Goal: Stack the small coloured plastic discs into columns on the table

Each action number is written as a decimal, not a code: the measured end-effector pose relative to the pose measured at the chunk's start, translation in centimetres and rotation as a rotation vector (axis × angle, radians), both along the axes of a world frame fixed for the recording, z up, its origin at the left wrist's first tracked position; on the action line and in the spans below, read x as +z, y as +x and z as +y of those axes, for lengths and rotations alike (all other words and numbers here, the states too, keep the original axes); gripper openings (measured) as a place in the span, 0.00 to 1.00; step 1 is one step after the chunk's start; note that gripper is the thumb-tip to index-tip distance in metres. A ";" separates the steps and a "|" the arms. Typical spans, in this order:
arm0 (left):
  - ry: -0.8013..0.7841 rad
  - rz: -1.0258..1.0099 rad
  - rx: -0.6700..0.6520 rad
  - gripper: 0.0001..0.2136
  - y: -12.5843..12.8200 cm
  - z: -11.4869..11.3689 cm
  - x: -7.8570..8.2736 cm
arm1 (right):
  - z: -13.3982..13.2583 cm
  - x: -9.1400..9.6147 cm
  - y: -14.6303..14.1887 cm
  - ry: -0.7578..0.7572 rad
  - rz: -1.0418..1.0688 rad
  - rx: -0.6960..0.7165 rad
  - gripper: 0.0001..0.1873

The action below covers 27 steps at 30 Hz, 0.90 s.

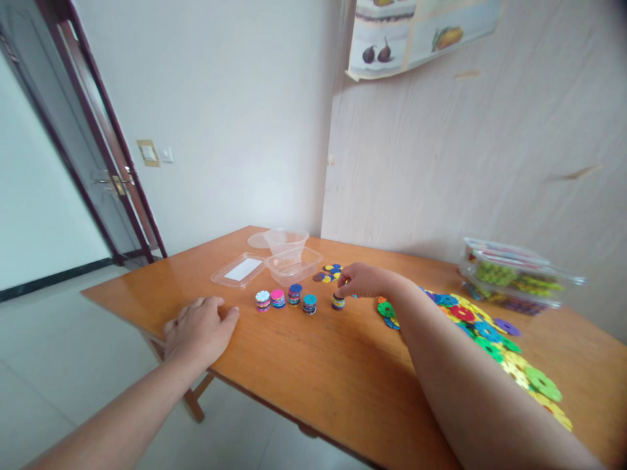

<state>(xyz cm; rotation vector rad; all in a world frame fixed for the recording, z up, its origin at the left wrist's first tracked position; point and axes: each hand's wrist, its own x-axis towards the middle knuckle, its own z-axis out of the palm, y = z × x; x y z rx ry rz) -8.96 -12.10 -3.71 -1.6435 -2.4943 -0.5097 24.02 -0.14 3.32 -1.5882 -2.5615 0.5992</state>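
My right hand (361,281) reaches across the table, its fingertips pinched together at the top of a short stack of small notched discs (337,302). Whatever lies between those fingertips is hidden. Flat on the wood, my left hand (202,328) rests with its thumb apart and holds nothing. Between the hands stand more stacks: a white-topped stack (263,301), a pink-topped stack (277,299), a dark blue-topped stack (294,295) and a teal-topped stack (309,304). Behind my right fingers lie loose yellow and blue discs (329,273).
A clear plastic tub (294,266) and a deeper clear bowl (290,240) stand at the back, beside a clear lid (238,270). Large colourful flower discs (465,313) spread under my right forearm. Filled clear boxes (512,274) sit back right. The table's front edge (259,399) is near.
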 end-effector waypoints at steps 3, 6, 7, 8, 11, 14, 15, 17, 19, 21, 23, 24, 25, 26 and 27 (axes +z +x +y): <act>0.001 0.003 -0.003 0.24 0.0 0.0 0.0 | 0.8 -0.4 0.8 0.062 -0.064 -0.061 0.08; -0.003 0.005 0.002 0.24 0.0 0.1 -0.1 | 1.8 -1.3 1.7 0.082 -0.107 -0.097 0.06; -0.005 0.005 0.003 0.24 0.0 0.1 0.0 | 2.0 -1.7 2.0 0.081 -0.116 -0.101 0.07; -0.005 0.005 0.002 0.24 0.0 0.1 0.0 | 2.2 -2.1 2.2 0.080 -0.123 -0.105 0.08; -0.004 0.003 0.002 0.24 0.1 0.0 0.0 | 2.5 -2.9 2.4 0.075 -0.132 -0.112 0.11; 0.001 0.002 0.005 0.24 0.1 0.0 0.0 | 2.7 -3.3 2.5 0.078 -0.128 -0.135 0.10; 0.002 0.002 0.004 0.24 0.1 0.0 0.0 | 2.7 -3.4 2.4 0.080 -0.124 -0.146 0.09; -0.001 -0.002 0.006 0.24 0.1 0.0 0.0 | 2.8 -3.2 2.4 0.094 -0.103 -0.176 0.07; -0.006 -0.005 0.006 0.24 0.1 0.0 0.0 | 2.8 -2.9 2.3 0.117 -0.066 -0.209 0.06; -0.007 -0.003 0.005 0.24 0.1 0.0 0.0 | 2.6 -2.4 2.1 0.124 -0.011 -0.235 0.07; -0.006 0.001 -0.001 0.25 0.1 0.0 0.1 | 2.1 -1.8 1.9 0.104 0.047 -0.236 0.08; -0.007 0.002 -0.003 0.25 0.1 0.0 0.1 | 1.8 -1.6 1.8 0.083 0.083 -0.228 0.09; -0.008 0.003 -0.005 0.25 0.1 -0.1 0.1 | 1.5 -1.3 1.6 0.051 0.136 -0.217 0.09; -0.008 0.003 -0.004 0.25 0.1 -0.1 0.1 | 1.2 -1.1 1.5 0.006 0.203 -0.207 0.08; -0.009 0.003 -0.004 0.25 0.1 -0.1 0.1 | 0.9 -1.0 1.4 -0.049 0.274 -0.199 0.07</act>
